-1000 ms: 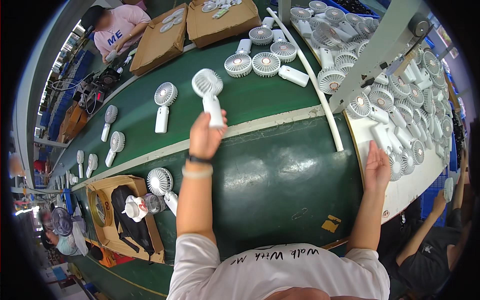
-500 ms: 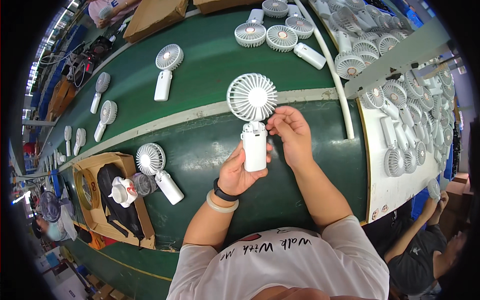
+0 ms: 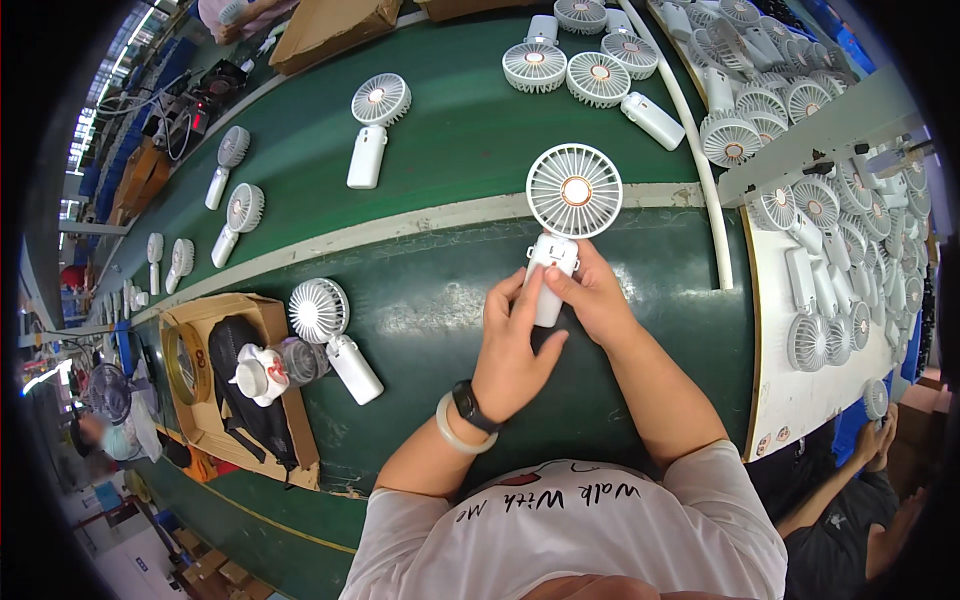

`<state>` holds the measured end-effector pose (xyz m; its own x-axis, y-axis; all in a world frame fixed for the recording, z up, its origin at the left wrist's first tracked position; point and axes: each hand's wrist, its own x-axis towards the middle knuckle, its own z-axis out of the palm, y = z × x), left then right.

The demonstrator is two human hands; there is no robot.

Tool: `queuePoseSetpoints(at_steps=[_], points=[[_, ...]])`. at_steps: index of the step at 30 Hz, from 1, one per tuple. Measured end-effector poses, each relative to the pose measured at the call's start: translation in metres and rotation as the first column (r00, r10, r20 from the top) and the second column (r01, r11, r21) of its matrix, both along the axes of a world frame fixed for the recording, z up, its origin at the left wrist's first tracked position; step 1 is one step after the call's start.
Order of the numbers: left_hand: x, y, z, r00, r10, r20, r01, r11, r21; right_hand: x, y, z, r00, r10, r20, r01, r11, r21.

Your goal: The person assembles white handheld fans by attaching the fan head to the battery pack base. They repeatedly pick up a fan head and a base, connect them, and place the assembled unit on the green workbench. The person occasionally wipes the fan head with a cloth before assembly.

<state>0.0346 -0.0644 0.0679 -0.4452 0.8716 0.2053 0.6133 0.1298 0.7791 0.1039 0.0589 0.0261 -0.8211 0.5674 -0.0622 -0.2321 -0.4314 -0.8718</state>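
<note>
A white handheld fan (image 3: 575,191) is held upright before me, its round grille with a copper-coloured centre ring facing up toward the view. My right hand (image 3: 600,300) grips the handle from the right, thumb pressed on its front near the top. Against the left side and front of the handle rest the fingers of my left hand (image 3: 515,350); its thumb sticks out apart below the handle's lower end. Part of the handle is hidden by the fingers. To the left, another white fan (image 3: 355,368) lies on the green table (image 3: 430,420).
More fans, such as this one (image 3: 367,155), lie along the green belt beyond a pale strip (image 3: 420,226). At right, a white pole (image 3: 708,170) and a board (image 3: 790,390) heaped with fans. A carton (image 3: 295,420) with a bag and jar stands left. A co-worker (image 3: 850,510) sits lower right.
The fan has been turned round, so the ringed grille now shows. My right hand has closed on the handle, and my left hand has loosened its hold from below. The whole view has shifted slightly.
</note>
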Motion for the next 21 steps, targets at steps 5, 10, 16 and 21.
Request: queuePoseSetpoints(at_steps=[5,10,16,21], points=[[-0.037,0.02,0.022,0.965,0.022,-0.261,-0.022,1.0,0.001,-0.002,0.007,-0.005,0.995,-0.094,-0.041,0.09,0.992,-0.085],[-0.159,0.077,-0.021,0.636,0.456,-0.622,-0.581,0.814,0.003,0.0,0.012,-0.005,0.994,-0.101,-0.037,0.096,0.987,-0.13],[-0.24,0.089,-0.039,0.58,0.378,-0.722,-0.684,0.707,-0.18,0.002,0.009,0.004,0.995,-0.102,-0.008,0.1,0.987,-0.129],[-0.159,0.073,-0.016,0.415,-0.137,0.9,-0.229,0.941,0.248,0.006,0.014,0.0,0.992,-0.123,-0.003,0.122,0.984,-0.129]])
